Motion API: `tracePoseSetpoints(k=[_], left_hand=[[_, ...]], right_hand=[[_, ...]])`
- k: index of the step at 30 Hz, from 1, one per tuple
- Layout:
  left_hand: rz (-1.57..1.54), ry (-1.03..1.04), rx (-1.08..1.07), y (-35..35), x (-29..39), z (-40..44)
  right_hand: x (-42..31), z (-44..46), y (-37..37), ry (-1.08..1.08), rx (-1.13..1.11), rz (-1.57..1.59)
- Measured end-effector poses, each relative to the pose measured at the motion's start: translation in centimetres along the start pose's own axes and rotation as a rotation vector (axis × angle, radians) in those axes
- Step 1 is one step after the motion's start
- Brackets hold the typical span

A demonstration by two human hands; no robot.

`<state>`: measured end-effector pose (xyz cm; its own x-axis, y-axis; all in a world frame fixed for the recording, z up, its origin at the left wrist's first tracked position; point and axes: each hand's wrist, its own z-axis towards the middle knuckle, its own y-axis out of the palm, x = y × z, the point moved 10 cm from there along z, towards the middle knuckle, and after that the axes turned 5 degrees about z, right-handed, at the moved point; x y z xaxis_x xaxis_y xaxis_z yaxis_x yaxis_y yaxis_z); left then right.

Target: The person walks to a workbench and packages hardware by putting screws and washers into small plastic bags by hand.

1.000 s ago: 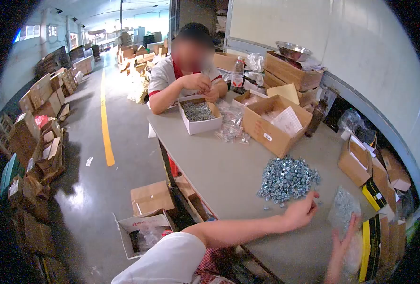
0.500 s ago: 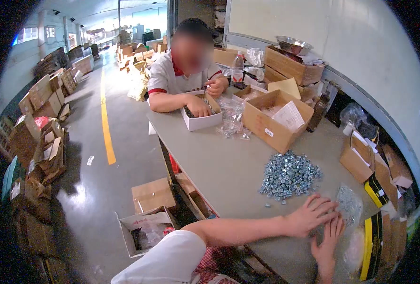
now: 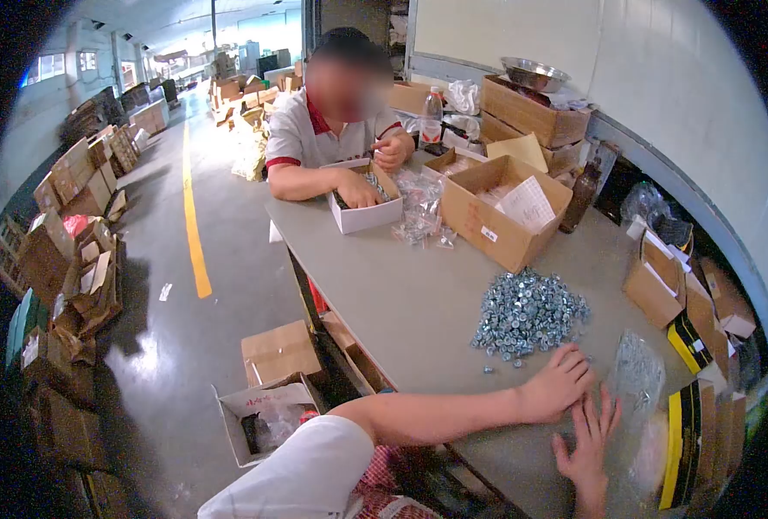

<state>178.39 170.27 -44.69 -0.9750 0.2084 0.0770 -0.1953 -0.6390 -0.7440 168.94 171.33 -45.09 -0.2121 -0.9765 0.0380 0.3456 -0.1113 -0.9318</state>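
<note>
My left hand [image 3: 560,381] is low over the grey tabletop [image 3: 436,320], fingers loosely bent and a little apart, just below a pile of small shiny metal fittings [image 3: 531,316]. What lies under its palm, if anything, is hidden. Right beside it, my right hand [image 3: 586,439] has its fingers spread and its thumb out to the side, with its fingertips close to the left hand's. No object shows in either hand. To the right of both hands lies a clear plastic bag [image 3: 638,370] with small metal pieces in it.
Across the table a co-worker reaches into a white box [image 3: 368,216] of small parts. Beside it are small plastic packets [image 3: 420,208] and an open cardboard box [image 3: 505,216]. Cartons [image 3: 652,277] line the right edge. An open box [image 3: 267,424] stands below on the left.
Both my hands have drawn left, away from the plastic bag. My left fingers are more bent, and my right fingers spread wider. The pile looks about the same.
</note>
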Motion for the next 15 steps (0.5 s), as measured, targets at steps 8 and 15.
tracePoseSetpoints(k=[8, 15], left_hand=[[0.029, 0.081, 0.001, 2.0, 1.3, -0.7], [0.078, 0.291, -0.052, 1.7, 4.1, -1.7]], right_hand=[[-0.1, 0.3, -0.2, 0.029, -0.007, 0.178], [-0.5, 0.0, 1.4, 0.041, -0.110, 0.249]])
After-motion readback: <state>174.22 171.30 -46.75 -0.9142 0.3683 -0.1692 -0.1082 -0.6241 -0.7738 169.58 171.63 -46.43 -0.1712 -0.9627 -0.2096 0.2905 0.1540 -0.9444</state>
